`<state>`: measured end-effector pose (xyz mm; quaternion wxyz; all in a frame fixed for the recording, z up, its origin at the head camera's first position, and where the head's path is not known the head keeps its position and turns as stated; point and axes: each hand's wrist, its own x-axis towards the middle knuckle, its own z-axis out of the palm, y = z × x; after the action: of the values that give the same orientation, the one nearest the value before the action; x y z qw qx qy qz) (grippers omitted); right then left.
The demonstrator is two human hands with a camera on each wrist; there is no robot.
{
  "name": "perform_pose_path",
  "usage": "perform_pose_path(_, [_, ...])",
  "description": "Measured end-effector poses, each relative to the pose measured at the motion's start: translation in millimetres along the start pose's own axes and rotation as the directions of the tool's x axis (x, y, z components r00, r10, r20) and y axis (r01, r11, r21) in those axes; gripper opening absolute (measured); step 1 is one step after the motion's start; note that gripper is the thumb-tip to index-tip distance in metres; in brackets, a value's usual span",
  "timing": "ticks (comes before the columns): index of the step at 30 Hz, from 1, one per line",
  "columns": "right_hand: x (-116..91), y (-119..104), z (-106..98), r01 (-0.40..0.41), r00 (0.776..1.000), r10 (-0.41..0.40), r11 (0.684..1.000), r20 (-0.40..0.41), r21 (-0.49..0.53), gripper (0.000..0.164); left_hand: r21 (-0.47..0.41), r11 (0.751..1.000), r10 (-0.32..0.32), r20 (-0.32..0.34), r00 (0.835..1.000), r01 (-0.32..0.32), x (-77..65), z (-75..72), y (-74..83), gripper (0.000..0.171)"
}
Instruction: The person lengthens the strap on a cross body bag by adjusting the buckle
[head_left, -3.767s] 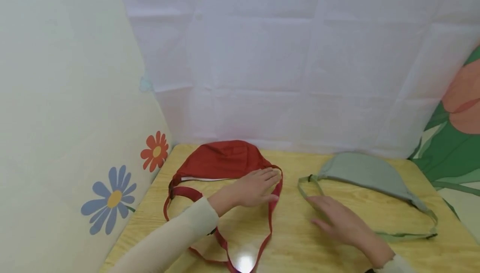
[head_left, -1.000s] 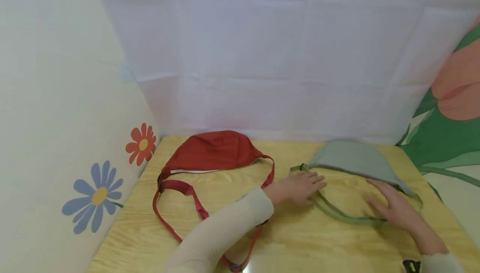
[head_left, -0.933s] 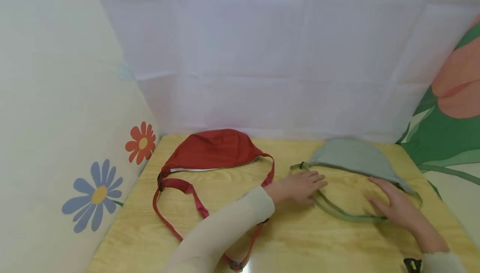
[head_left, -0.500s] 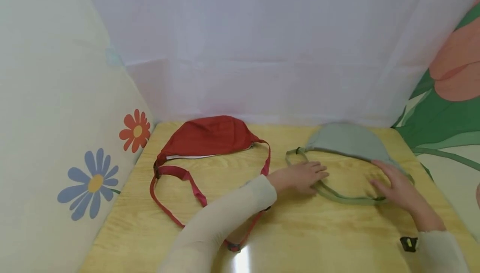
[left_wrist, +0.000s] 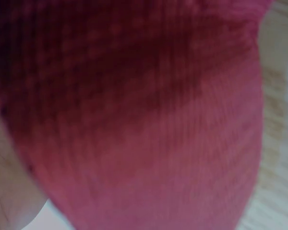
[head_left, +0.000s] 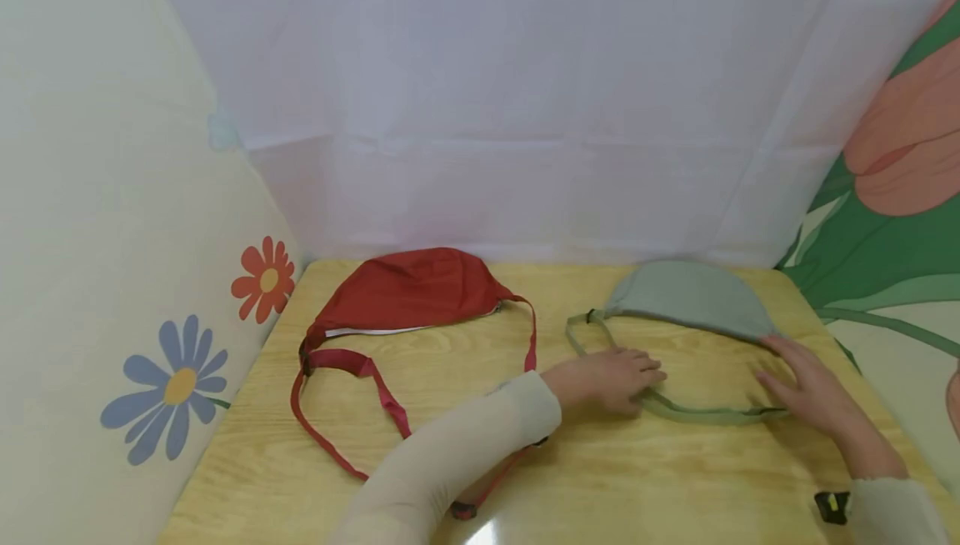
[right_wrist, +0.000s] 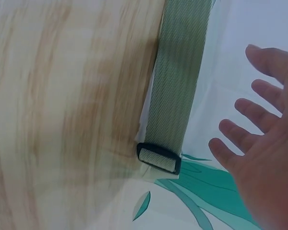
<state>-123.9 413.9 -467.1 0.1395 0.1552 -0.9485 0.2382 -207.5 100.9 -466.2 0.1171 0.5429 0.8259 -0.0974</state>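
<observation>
A red waist bag [head_left: 412,291] lies at the back left of the table, its red strap [head_left: 330,447] looped toward the front. To the right is a grey-green waist bag [head_left: 686,299] with a green strap [head_left: 697,414]. Across that strap's left part lies my left hand [head_left: 607,378], fingers extended. My right hand [head_left: 817,395] hovers near the bag's right end with thumb and fingers spread; the right wrist view shows it [right_wrist: 264,134] apart from the strap and its black slider buckle [right_wrist: 158,158]. Blurred red webbing [left_wrist: 149,129] fills most of the left wrist view.
The wooden table [head_left: 637,495] meets a white cloth backdrop [head_left: 465,112] behind. Flower-painted walls stand left and right. My left forearm sleeve [head_left: 450,445] passes over part of the red strap. A small black item [head_left: 832,507] is beside my right cuff.
Since the oldest frame, my left hand has moved from the red bag's right end to the green strap, and my right hand further right. In the last second both have barely moved.
</observation>
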Motion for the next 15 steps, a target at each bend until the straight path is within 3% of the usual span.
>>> perform_pose_path(7, [-4.8,6.7,0.8,-0.041,0.999,0.042,0.999,0.033,-0.019,0.048,-0.014,1.0,-0.003,0.013,1.0,0.003,-2.2,10.1,6.7,0.064])
perform_pose_path(15, [-7.3,13.4,-3.5,-0.07,0.997,0.071,0.997,0.01,-0.017,0.051,0.038,0.999,-0.016,0.015,1.0,0.015,-2.8,3.3,9.5,0.058])
